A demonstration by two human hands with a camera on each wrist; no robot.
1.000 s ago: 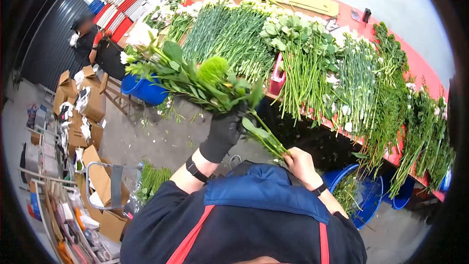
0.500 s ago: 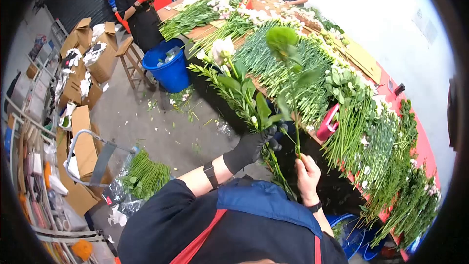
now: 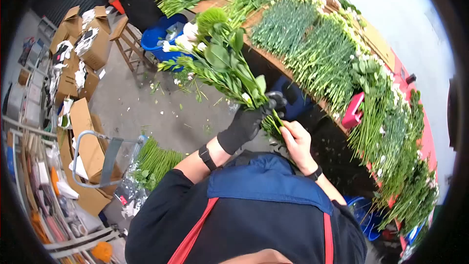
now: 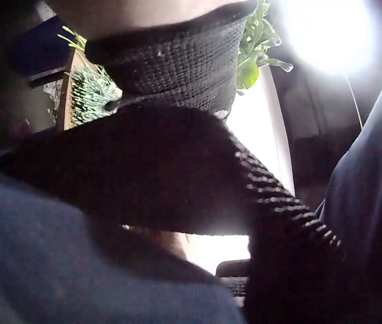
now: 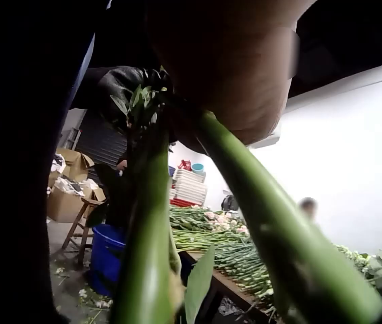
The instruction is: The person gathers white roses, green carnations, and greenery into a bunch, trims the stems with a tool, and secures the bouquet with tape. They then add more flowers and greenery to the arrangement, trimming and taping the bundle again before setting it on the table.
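My left hand (image 3: 249, 122), in a black knit glove, grips a bouquet (image 3: 222, 61) of leafy stems just below its leaves. White blooms (image 3: 187, 38) and a fuzzy green ball flower (image 3: 211, 18) top the bouquet, which leans up and to the left. Right below the glove, my bare right hand (image 3: 299, 145) pinches green stems (image 3: 277, 119) between thumb and fingers. Seen from the right wrist, two thick stems (image 5: 265, 209) run close past the camera, with the black glove (image 5: 120, 91) beyond. Dark glove fabric (image 4: 164, 169) fills most of the left wrist view, hiding the fingers.
Bundled stems (image 3: 322, 58) cover the long table (image 3: 250, 23) ahead and right. A pink container (image 3: 352, 111) sits at its edge. Left are a blue bucket (image 3: 159, 44), a wooden stool (image 3: 128, 44), cardboard boxes (image 3: 93, 142) and a hand cart (image 3: 108, 159). Another person (image 3: 139, 2) stands beyond.
The ball flower, held apart on the right half a second ago, now stands among the bouquet's blooms. My right hand has come in against the left, and the bouquet leans further left.
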